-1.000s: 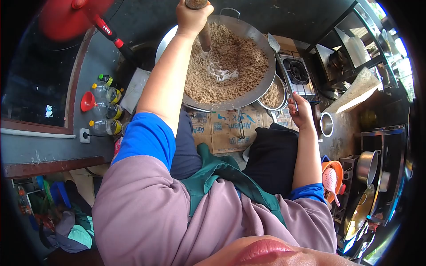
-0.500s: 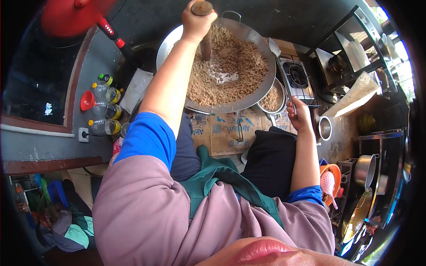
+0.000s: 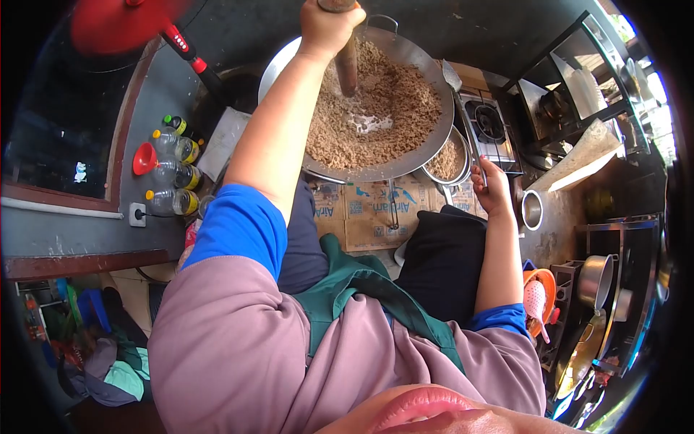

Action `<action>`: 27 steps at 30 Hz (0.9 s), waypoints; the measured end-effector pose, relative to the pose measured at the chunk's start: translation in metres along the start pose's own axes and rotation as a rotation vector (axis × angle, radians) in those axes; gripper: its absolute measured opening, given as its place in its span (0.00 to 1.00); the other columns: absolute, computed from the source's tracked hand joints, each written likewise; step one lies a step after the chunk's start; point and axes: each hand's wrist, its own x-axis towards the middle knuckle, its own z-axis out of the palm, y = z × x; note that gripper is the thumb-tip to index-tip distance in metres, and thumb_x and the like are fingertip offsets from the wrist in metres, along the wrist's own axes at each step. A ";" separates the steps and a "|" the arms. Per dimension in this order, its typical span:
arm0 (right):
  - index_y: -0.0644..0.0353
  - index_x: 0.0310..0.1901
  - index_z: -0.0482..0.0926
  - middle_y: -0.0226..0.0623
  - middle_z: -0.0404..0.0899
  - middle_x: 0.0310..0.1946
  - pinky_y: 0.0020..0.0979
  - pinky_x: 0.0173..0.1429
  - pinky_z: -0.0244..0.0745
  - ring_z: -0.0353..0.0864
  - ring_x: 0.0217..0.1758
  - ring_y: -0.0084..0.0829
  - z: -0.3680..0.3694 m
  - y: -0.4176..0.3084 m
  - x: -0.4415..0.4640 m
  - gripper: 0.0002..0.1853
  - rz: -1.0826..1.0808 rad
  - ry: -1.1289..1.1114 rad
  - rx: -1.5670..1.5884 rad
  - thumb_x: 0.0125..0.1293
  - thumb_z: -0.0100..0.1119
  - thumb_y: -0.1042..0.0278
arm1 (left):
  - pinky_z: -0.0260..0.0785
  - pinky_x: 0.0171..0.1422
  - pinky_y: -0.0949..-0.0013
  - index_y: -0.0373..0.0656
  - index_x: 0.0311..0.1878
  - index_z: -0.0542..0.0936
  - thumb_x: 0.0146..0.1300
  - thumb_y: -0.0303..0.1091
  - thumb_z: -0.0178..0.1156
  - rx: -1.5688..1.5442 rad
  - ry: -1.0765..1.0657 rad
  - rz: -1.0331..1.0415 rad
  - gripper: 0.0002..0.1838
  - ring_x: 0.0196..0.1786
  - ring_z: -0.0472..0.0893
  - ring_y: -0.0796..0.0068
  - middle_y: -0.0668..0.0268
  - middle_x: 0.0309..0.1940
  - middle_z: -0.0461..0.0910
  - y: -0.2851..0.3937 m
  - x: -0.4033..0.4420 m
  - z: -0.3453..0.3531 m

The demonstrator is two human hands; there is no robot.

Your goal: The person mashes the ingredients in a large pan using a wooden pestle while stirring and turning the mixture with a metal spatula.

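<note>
My left hand (image 3: 325, 30) is wrapped round the upper end of a thick wooden pestle (image 3: 347, 71). The pestle's lower end stands in brown, crumbly food (image 3: 408, 90) inside a wide metal wok (image 3: 442, 124). A pale patch shows in the middle of the food. To the right, my right hand (image 3: 494, 188) is closed on the handle of a long metal spatula (image 3: 452, 77), its blade pointing away past the wok's right rim. Just below that rim sits a smaller pan (image 3: 444, 160) with similar brown food in it.
A gas stove (image 3: 491, 130) stands right of the wok, with a metal cup (image 3: 531, 210) nearer me. Printed cardboard (image 3: 365, 228) lies under the wok. Bottles (image 3: 173, 202) and a red funnel (image 3: 145, 158) line the left; a red fan (image 3: 123, 25) is at upper left.
My left hand and the pestle have shifted slightly away from me and to the right. My right hand keeps its hold on the spatula, and the camera view has shifted a little.
</note>
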 end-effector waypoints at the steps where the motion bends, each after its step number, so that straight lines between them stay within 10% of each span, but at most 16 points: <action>1: 0.57 0.41 0.72 0.30 0.72 0.27 0.19 0.19 0.59 0.65 0.20 0.17 0.000 0.000 0.001 0.08 -0.008 -0.009 -0.006 0.75 0.53 0.62 | 0.71 0.43 0.70 0.43 0.36 0.76 0.49 0.24 0.63 -0.001 -0.008 0.012 0.10 0.34 0.78 0.77 0.72 0.27 0.77 -0.014 0.000 -0.001; 27: 0.58 0.41 0.72 0.30 0.72 0.26 0.19 0.20 0.59 0.65 0.19 0.17 0.010 -0.004 -0.007 0.08 -0.003 0.021 -0.020 0.75 0.53 0.62 | 0.72 0.43 0.70 0.44 0.37 0.75 0.50 0.22 0.64 -0.333 0.024 -0.047 0.12 0.34 0.78 0.78 0.72 0.29 0.78 -0.019 -0.009 0.029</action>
